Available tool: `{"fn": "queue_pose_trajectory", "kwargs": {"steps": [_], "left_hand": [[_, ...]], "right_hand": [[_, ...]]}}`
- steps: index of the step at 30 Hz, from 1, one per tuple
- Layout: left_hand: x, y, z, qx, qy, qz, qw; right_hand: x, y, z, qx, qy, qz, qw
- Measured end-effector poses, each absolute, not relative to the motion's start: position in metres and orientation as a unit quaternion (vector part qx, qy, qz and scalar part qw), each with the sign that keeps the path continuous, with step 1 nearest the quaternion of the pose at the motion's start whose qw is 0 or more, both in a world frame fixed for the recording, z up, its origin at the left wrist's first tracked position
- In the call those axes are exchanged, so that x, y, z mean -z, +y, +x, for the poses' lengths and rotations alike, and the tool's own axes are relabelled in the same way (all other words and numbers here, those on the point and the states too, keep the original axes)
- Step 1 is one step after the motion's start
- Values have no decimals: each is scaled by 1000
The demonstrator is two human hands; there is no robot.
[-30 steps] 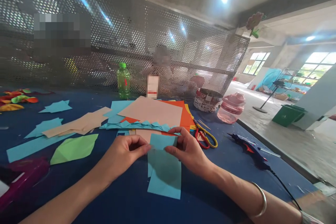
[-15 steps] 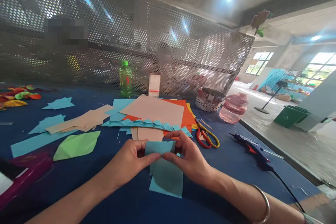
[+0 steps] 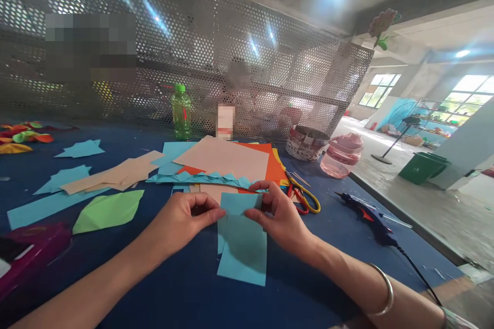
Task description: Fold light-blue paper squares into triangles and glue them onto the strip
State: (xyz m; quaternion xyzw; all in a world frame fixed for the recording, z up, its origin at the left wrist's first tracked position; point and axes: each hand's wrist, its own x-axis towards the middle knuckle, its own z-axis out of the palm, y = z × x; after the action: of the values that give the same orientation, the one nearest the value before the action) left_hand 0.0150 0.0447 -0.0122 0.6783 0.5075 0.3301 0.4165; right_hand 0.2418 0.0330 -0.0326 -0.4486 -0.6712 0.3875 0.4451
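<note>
A small light-blue piece of paper [image 3: 235, 203] is held up between my two hands. My left hand [image 3: 191, 211] pinches its left edge between thumb and bent fingers. On the other edge, my right hand [image 3: 283, 218] grips it with the thumb in front and fingers behind. Below it, larger blue paper pieces [image 3: 243, 262] lie overlapped on the blue table. Just beyond my hands a zigzag-folded blue paper strip [image 3: 200, 179] rests against a stack of coloured sheets topped by a pale pink sheet [image 3: 227, 157].
Red-and-yellow scissors [image 3: 306, 198] and a glue gun [image 3: 370, 218] lie to the right. A pink bottle [image 3: 341, 157], a round container [image 3: 304, 144] and a green-capped bottle [image 3: 181, 113] stand behind. A green paper leaf [image 3: 110, 211] and a purple object [image 3: 42, 252] are left.
The blue piece in my hands looks taller and flatter than before, when it seemed folded over. My left hand has shifted toward its left edge, away from my right thumb.
</note>
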Motion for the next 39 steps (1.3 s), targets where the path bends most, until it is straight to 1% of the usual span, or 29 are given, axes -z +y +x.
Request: {"fn": "queue_pose_trajectory", "kwargs": {"steps": [5,7,10,12,18,21,24,27,32,36,39], "left_hand": [[2,43,17,-396,506,622,447],[-2,41,18,-403,481,596,500],[-3,38,21,-370,443,561,593],[0,37,22,-359,431,549,620],[5,38,19,-361,437,538,624],[7,38,19,-334,427,551,634],[8,35,21,-289,409,576,646],[9,32,25,-264,411,596,637],[13,33,29,-283,428,608,606],[18,35,30,-297,413,631,585],[21,35,29,-307,415,619,592]], "right_hand": [[35,36,245,-364,-681,-458,441],[36,34,244,-342,-690,-460,442],[35,31,242,-299,-711,-458,443],[36,30,241,-279,-725,-453,439],[38,30,242,-233,-744,-451,434],[37,29,243,-201,-763,-441,429],[35,27,242,-147,-800,-392,429],[32,24,240,-63,-841,-325,429],[25,15,235,70,-873,-291,386],[24,10,234,114,-895,-240,358],[26,10,234,140,-894,-226,360]]}}
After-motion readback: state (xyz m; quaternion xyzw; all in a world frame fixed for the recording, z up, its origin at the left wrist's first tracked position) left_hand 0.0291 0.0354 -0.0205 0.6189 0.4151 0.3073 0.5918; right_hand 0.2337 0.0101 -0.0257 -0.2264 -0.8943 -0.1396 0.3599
